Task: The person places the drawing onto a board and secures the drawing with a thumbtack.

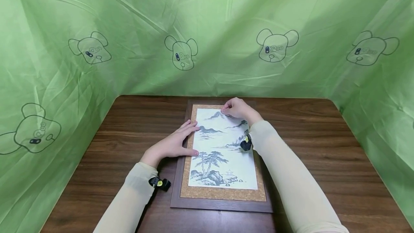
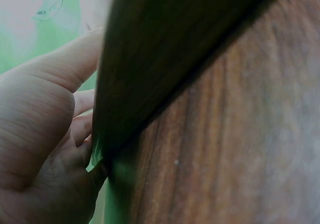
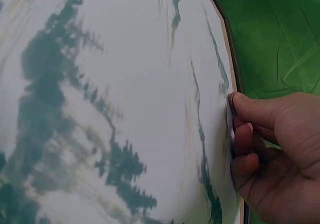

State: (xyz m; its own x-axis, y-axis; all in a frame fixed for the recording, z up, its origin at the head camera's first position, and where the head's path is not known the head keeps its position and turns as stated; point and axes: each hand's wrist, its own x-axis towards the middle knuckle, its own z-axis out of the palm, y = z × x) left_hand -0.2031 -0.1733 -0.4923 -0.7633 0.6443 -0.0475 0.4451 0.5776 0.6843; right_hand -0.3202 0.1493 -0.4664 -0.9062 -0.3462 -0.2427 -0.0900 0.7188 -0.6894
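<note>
A white sheet with a grey ink landscape (image 1: 223, 168) lies on a cork board (image 1: 223, 193) in a dark brown wooden frame (image 1: 220, 205). My left hand (image 1: 173, 143) rests on the board's left side, fingers spread, fingertips and thumb at the sheet's left edge. In the left wrist view its thumb (image 2: 65, 64) lies against the frame's dark side. At the sheet's top edge my right hand (image 1: 239, 110) has its fingers curled. Between its thumb and forefinger it seems to pinch a small dark pin-like thing (image 3: 231, 98), too small to name surely.
The framed board lies on a dark wood-grain table (image 1: 129, 132). Green cloth (image 1: 223, 71) printed with bear-head outlines hangs close behind the table's far edge and along both sides. Each wrist wears a small black camera (image 1: 160, 183).
</note>
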